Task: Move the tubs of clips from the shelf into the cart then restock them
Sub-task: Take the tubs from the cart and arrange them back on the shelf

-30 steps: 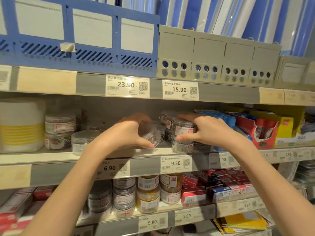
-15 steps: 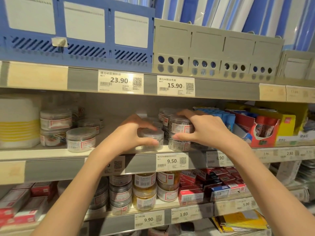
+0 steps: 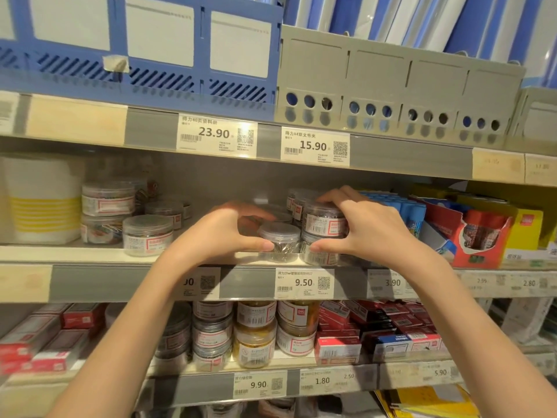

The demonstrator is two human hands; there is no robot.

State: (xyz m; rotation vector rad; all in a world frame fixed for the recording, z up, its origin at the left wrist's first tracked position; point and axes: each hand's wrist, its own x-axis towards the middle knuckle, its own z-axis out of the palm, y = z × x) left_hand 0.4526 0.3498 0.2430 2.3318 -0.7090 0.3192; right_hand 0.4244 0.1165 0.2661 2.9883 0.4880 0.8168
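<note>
On the middle shelf (image 3: 99, 254) a small clear tub of clips (image 3: 280, 240) stands upright at the front edge. My left hand (image 3: 223, 233) curls round it, thumb on its front side and fingers over the back. Just to its right is a stack of two tubs (image 3: 324, 224) with barcode labels. My right hand (image 3: 373, 233) grips this stack, thumb low on the front and fingers over the top lid. More tubs stand behind the stack, partly hidden. No cart is in view.
Further left on the same shelf are a single tub (image 3: 147, 235), a stacked pair (image 3: 107, 202) and a white and yellow container (image 3: 39, 200). Blue boxes (image 3: 404, 209) and a red display carton (image 3: 482, 236) stand to the right. The lower shelf holds more tubs (image 3: 256, 336).
The tub in my left hand was tilted above the shelf; it now stands upright at the front beside the stack. My right hand has stayed on the stack.
</note>
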